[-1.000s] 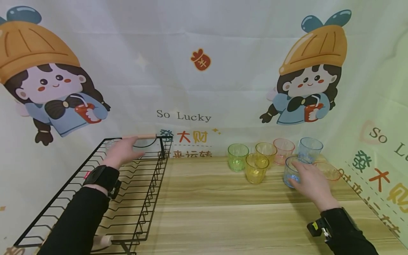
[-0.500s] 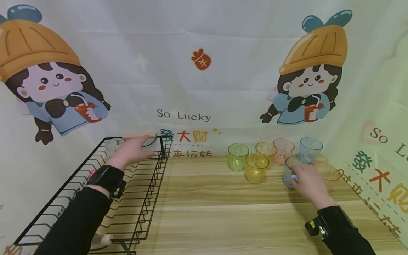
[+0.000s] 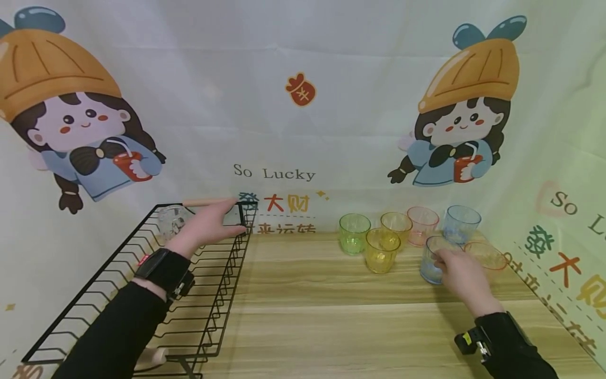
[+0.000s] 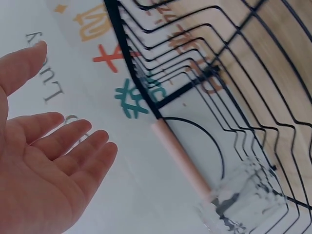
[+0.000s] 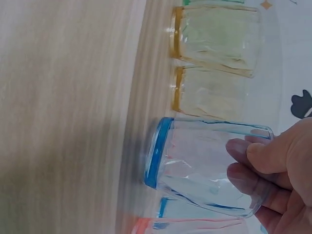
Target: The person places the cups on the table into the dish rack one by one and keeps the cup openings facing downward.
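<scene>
The coming move seemed to turn on the blue glass [image 3: 430, 269], mouth up and nearly upright, just left of the right hand [image 3: 466, 279], clearly the nearer one. Its thumb and fingers pinched the glass near the rim, wrist toward the near right; whether the base touched the table [image 3: 303, 337] could not be told. The left hand [image 3: 201, 229], thumb spread from its fingers, hung over the wire rack's [image 3: 89, 284] far end, near a clear glass [image 3: 170, 221]

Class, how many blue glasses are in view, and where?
2. One blue glass is pinched near its rim by the right hand; the other blue glass stands behind it, right of the pink glass. The hand could hide more, but none shows.
</scene>
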Motion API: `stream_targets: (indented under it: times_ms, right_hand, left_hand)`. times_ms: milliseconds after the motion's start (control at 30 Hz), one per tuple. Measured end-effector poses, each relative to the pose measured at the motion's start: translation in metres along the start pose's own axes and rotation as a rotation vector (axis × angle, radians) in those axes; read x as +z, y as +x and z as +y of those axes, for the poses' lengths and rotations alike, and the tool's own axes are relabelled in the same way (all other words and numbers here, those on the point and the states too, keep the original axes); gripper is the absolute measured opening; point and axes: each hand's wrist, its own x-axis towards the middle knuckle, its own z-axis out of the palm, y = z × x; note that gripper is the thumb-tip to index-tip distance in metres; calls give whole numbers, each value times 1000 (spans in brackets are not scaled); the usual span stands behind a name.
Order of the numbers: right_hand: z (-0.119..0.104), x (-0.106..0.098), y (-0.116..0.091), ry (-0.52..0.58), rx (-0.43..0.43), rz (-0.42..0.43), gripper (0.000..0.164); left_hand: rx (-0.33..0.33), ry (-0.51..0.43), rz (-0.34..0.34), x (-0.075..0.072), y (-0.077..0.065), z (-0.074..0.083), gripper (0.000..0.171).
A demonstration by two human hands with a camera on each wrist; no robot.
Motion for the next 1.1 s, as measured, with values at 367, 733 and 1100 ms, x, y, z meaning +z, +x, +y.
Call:
stream_targets:
  times_ms: [367, 733, 1100]
  right_hand:
    - [-11, -17, -4, 50, -15, 34, 15]
    - [-27, -37, -6, 128, -63, 62, 16]
    - [-39, -49, -2, 201, -46, 20, 9]
  left_hand:
    - [52, -36, 20, -10, -2, 18, 83]
    - [131, -25, 37, -5, -3, 52, 85]
    - [143, -58, 65, 3, -3, 66, 89]
